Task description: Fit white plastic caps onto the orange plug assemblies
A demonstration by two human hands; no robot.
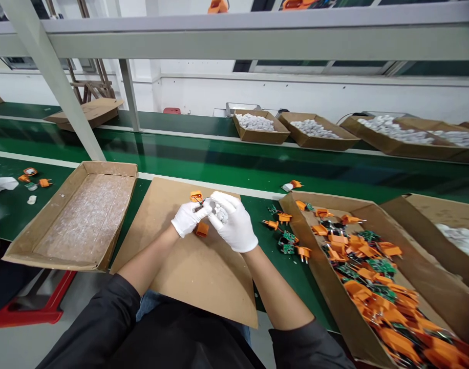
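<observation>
Both my hands wear white gloves and meet above a brown cardboard sheet [173, 256]. My left hand [188, 218] is closed in a pinch around an orange plug [196, 196] with thin dark wires, its middle hidden by the fingers. Below the left fingertips another orange piece [201, 229] shows; whether it is joined to the plug I cannot tell. My right hand [236, 223] is curled around several small white pieces [220, 212], and its thumb and fingertips reach to the left fingertips.
An open carton [307, 251] at right holds many orange plugs with green circuit boards; several loose plugs [284, 219] lie beside it. At left stands a shallow cardboard tray [17, 253]. Boxes of white pieces [257, 134] line the back. A metal post [65, 87] and overhead shelf [234, 43] cross the view.
</observation>
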